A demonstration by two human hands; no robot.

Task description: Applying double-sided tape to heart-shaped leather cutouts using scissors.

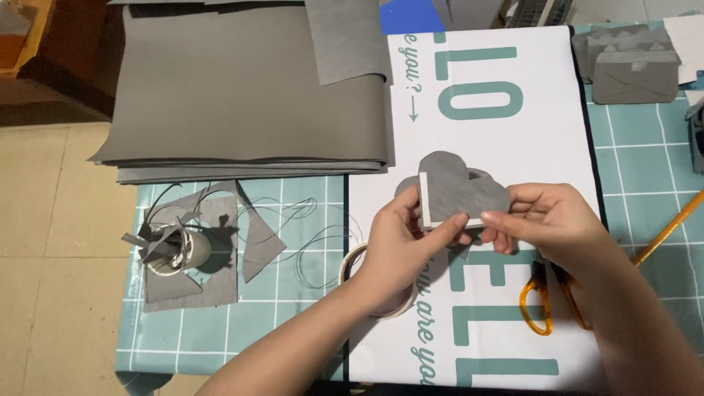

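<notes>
both hands (469,227) pinching grey heart-shaped piece (462,191), above white banner (543,132) with teal letters

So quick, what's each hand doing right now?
Left hand: closed on the grey heart piece, thumb on its lower edge.
Right hand: pinching the same piece at its lower right.

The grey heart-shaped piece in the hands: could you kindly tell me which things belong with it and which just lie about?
In hand:
grey heart-shaped fabric-covered piece with white edge
left hand
right hand

Lying about:
orange-handled scissors
roll of pale tape
stack of grey fabric sheets
paper cup of grey scraps
yellow pencil
</notes>
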